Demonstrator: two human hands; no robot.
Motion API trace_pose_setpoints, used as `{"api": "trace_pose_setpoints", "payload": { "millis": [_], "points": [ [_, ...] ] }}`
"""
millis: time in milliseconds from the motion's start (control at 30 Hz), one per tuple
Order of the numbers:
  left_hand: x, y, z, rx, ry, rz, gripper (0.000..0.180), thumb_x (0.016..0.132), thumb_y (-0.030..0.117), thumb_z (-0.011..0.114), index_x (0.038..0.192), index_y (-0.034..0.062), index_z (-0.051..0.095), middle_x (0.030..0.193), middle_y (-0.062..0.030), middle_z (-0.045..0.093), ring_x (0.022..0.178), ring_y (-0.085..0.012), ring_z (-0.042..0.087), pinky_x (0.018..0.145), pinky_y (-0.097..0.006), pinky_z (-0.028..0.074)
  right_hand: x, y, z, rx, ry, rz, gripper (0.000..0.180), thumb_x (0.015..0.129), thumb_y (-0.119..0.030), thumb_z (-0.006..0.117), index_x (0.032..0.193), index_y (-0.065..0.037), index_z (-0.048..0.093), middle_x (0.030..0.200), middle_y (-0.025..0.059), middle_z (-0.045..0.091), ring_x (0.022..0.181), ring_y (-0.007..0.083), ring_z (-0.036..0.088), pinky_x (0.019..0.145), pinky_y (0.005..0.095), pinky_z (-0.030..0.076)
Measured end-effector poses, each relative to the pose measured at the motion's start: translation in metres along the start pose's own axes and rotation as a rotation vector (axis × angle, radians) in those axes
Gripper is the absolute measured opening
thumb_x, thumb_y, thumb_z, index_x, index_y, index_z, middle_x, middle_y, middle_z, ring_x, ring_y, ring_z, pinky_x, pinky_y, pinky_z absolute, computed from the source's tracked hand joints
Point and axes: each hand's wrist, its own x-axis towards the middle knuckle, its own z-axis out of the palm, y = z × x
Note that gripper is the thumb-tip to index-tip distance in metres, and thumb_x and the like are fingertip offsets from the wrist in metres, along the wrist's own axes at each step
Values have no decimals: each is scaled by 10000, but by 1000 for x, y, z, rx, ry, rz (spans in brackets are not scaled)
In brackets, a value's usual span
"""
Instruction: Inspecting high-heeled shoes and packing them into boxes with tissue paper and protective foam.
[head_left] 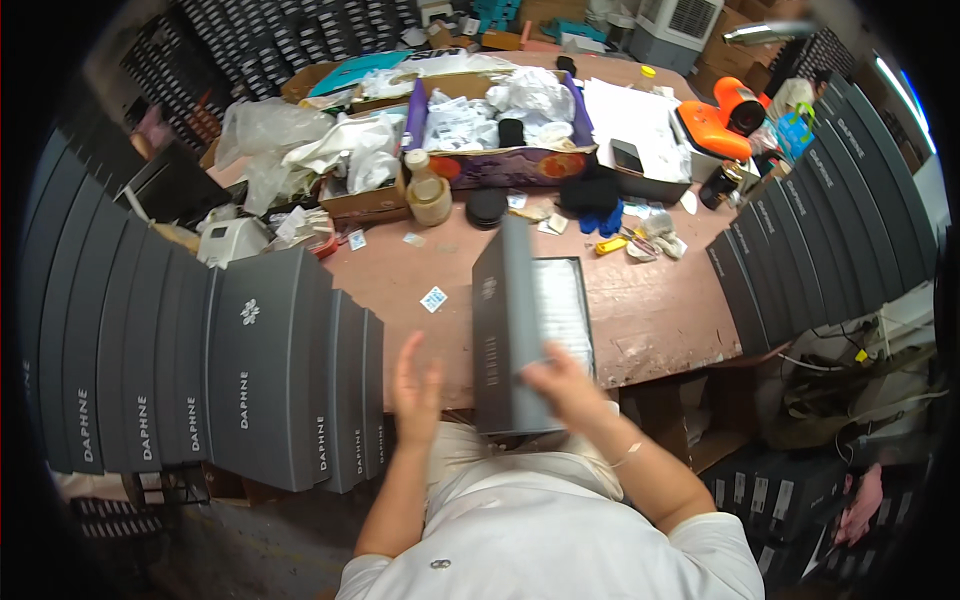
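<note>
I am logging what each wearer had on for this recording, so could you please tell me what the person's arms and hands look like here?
Both forearms are bare, with short white sleeves ending above the elbows. The left hand is gloveless and shows no ring or watch. The right hand is also bare; a thin light bracelet circles its wrist. No tattoos or other markings are visible.

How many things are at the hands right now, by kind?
Dark grey box lid, tilted up on its long edge, held by the right hand: 1
Open box base with white contents, on the table: 1
Left hand, open, holding nothing: 1
Small white sticker on the table: 1
Total: 4, plus the right hand
</note>
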Motion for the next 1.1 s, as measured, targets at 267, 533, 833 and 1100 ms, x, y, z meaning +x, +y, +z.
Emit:
{"api": "trace_pose_setpoints", "payload": {
  "millis": [267,533,833,1100],
  "points": [
    [-12,23,-31,513,-132,146,346,836,123,691,1144,-11,605,1172,-170,599,1119,-308,564,966,-383,433,1,19,-44,-1718,364,-356,727,701,-233,784,1335,-88,459,1406,206,370,1313,400,316,1071,547,244],
    [-74,4,72,260,-1221,120,356,867,214,650,1153,7,609,1199,-173,576,1114,-328,557,953,-399,445,-4,-11,-19,-1319,311,-410,186,860,-73,580,1026,-50,502,1202,231,531,951,439,589,768,467,508],
    [-16,-61,65,-132,33,-318,450,924,81,557,1351,46,419,1431,-110,390,1307,-253,397,1056,-399,365,-3,-8,35,-1236,-409,-630,546,713,-95,727,1216,-33,524,1292,199,502,1117,370,548,959,411,449],
    [-26,-36,57,-135,-287,-126,493,948,153,565,1377,3,374,1415,-137,376,1310,-242,389,1092,-376,319,67,37,-81,-1663,164,-767,543,722,-1,630,1253,1,515,1239,220,531,1122,377,536,950,424,439]
  ]
}}
